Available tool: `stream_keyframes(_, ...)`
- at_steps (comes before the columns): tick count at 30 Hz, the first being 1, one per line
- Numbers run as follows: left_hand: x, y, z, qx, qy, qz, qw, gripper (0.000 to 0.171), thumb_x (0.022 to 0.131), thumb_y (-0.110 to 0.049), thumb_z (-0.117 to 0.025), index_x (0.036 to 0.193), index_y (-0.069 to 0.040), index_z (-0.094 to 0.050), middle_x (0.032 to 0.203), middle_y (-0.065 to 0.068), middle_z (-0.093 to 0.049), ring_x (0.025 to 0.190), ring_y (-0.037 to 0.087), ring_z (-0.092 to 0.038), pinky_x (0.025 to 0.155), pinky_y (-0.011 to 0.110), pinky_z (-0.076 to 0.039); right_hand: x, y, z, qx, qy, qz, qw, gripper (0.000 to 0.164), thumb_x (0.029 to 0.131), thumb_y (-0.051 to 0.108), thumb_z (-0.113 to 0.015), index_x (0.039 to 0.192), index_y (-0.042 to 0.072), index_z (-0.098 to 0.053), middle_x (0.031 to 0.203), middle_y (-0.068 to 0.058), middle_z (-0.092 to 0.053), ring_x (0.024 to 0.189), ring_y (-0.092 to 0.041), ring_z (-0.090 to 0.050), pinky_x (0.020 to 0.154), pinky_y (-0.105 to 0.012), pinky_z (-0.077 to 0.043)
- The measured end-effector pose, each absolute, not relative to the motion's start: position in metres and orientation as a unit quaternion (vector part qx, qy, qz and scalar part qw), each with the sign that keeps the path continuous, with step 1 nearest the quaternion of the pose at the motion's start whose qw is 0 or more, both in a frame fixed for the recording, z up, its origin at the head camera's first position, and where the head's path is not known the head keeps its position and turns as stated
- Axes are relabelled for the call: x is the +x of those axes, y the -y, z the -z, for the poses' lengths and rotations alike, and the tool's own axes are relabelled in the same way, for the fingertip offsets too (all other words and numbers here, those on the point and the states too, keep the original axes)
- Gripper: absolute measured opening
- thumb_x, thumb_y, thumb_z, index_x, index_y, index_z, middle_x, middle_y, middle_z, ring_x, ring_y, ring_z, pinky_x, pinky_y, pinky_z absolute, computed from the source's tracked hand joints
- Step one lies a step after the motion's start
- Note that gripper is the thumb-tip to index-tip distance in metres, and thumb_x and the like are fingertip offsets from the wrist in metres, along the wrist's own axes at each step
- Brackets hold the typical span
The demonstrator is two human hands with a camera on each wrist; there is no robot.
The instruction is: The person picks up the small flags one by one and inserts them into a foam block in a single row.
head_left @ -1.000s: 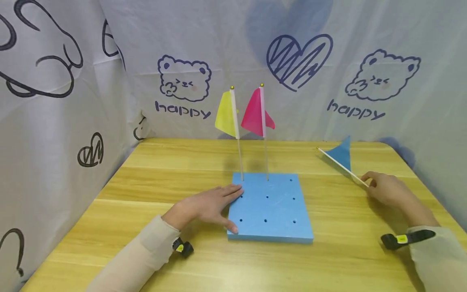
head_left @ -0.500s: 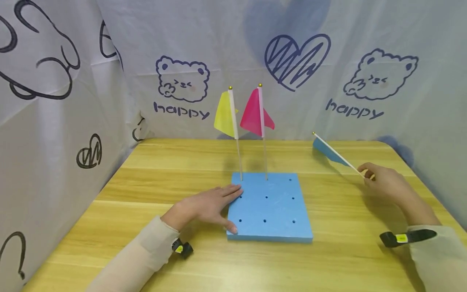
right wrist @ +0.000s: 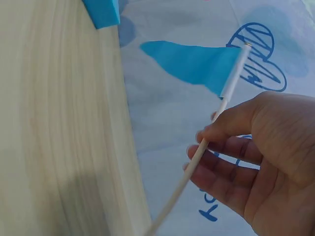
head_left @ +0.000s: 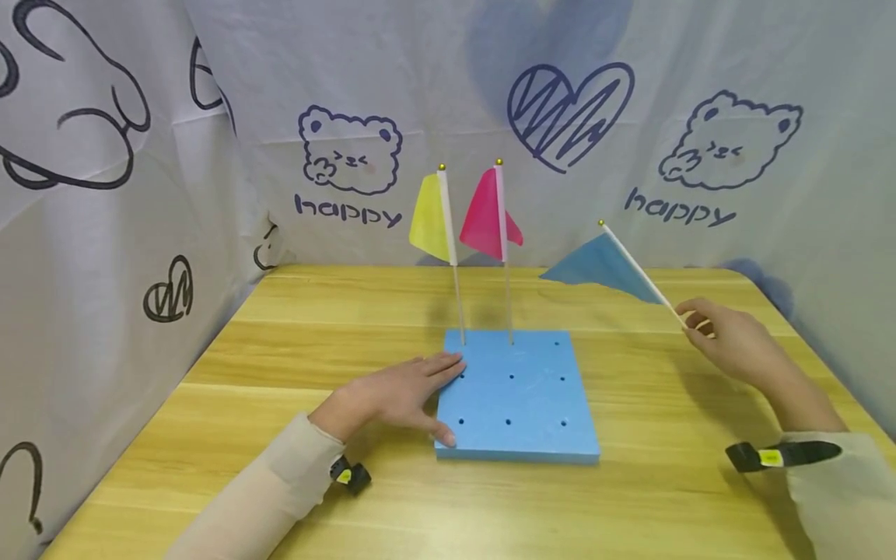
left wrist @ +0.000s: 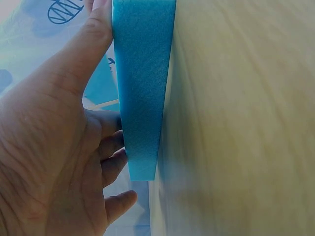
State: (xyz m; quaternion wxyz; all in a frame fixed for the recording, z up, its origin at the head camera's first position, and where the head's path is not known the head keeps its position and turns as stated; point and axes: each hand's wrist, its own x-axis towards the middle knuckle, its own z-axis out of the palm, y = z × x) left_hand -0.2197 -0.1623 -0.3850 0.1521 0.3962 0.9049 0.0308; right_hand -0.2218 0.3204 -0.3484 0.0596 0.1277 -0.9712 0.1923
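My right hand [head_left: 731, 338] pinches the thin stick of a blue flag [head_left: 605, 268] between thumb and fingers, above the table. The flag tilts up to the left; in the right wrist view the blue flag [right wrist: 197, 61] shows its cloth above my fingers and bare stick below. My left hand [head_left: 399, 397] lies on the left edge of a blue foam board [head_left: 535, 400], thumb and fingers spread and straight. Seen from the left wrist, the foam board [left wrist: 142, 88] has a thick side face. A yellow flag [head_left: 432, 218] and a pink flag [head_left: 486, 218] stand upright in its back row.
Several small holes, such as the back right hole [head_left: 557, 343], dot the board. The wooden table [head_left: 294, 327] lies under everything. A white curtain [head_left: 231, 171] with printed bears and hearts hangs behind and at the left.
My right hand has lifted the blue flag from the table and moved slightly left and away. The flag's cloth has swung over to the left. My left hand stays on the board.
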Motion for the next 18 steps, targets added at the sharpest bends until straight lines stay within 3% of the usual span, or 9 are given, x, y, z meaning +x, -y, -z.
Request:
stream_keyframes(5, -0.221, 0.162, 0.385, 0.397, -0.905, -0.029, 0.153, 0.118, 0.072, -0.09, -0.044, 0.159, -0.022, -0.004, 0.164, -0.003, 0.0, 0.149, 0.017, -0.005, 0.119, 0.041, -0.013, -0.218, -0.313, 0.344, 0.141, 0.957, -0.24, 0.082, 0.037, 0.097, 0.007, -0.059, 0.132, 0.0, -0.05, 0.107, -0.026, -0.065, 0.097, -0.048, -0.063, 0.077, -0.059, -0.053)
stream_keyframes(10, -0.221, 0.162, 0.385, 0.397, -0.905, -0.028, 0.152, 0.118, 0.072, -0.09, -0.044, 0.159, -0.022, -0.003, 0.164, -0.003, 0.0, 0.149, 0.017, -0.005, 0.119, 0.04, -0.013, -0.216, -0.306, 0.342, 0.155, 0.938, -0.298, 0.083, 0.041, 0.098, 0.005, -0.058, 0.137, -0.001, -0.047, 0.105, -0.022, -0.065, 0.093, -0.041, -0.066, 0.067, -0.038, -0.058)
stream_keyframes(13, -0.221, 0.162, 0.385, 0.396, -0.905, -0.029, 0.152, 0.118, 0.072, -0.089, -0.044, 0.159, -0.022, -0.003, 0.164, -0.003, 0.0, 0.149, 0.017, -0.005, 0.119, 0.041, -0.014, -0.215, -0.302, 0.341, 0.156, 0.928, -0.33, 0.075, 0.042, 0.099, 0.006, -0.057, 0.139, 0.0, -0.046, 0.105, -0.021, -0.064, 0.09, -0.03, -0.068, 0.065, -0.027, -0.057)
stream_keyframes(18, -0.223, 0.162, 0.386, 0.398, -0.905, -0.033, 0.148, 0.117, 0.072, -0.089, -0.044, 0.159, -0.022, -0.004, 0.164, -0.002, -0.001, 0.149, 0.018, -0.006, 0.119, 0.041, -0.013, -0.214, -0.294, 0.34, 0.161, 0.906, -0.388, 0.062, 0.044, 0.1, 0.006, -0.056, 0.141, -0.002, -0.043, 0.105, -0.023, -0.062, 0.085, -0.005, -0.065, 0.067, -0.024, -0.057)
